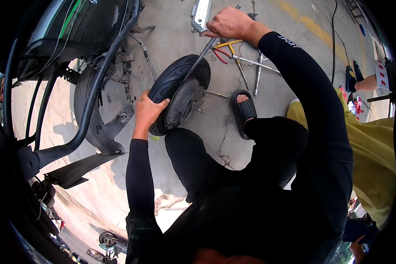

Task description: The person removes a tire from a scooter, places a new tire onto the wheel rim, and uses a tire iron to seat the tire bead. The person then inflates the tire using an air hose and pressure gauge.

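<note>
A small scooter wheel stands on the concrete between my legs, its black treaded tyre facing left and its dark hub with a thin axle facing right. My left hand grips the tyre's near left side, thumb over the tread edge. Above and to the right, my right hand is closed round a long metal tyre lever. The lever slants down to the wheel, its lower end against the tyre's edge by the rim; the exact tip is hard to make out.
Beyond the wheel lie red-handled pliers, a yellow-handled tool, a cross wrench and a silver metal part. A scooter frame rises at left. Someone in yellow clothing is close at right.
</note>
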`<action>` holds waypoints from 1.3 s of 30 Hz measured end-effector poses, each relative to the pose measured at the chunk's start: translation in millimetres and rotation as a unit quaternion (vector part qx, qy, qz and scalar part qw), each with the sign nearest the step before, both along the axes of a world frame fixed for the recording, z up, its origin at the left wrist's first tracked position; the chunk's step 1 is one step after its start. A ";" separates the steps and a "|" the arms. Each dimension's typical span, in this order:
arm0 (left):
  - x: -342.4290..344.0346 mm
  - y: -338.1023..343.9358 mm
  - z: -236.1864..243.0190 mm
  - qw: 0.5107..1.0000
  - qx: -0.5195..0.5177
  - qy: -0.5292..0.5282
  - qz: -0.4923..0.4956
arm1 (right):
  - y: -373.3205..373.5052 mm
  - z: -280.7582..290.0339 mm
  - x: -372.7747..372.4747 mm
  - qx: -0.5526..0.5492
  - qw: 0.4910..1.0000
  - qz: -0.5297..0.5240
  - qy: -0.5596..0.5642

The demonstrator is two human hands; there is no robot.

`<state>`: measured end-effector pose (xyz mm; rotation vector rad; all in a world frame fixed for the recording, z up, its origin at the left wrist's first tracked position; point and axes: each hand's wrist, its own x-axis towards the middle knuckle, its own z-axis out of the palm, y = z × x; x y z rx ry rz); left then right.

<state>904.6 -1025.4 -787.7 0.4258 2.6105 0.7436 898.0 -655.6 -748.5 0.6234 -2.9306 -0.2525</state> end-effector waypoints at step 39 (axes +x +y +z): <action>0.7 4.9 -15.2 0.997 -0.057 0.045 -0.021 | -348.8 -79.6 121.9 -0.858 0.044 -0.512 0.007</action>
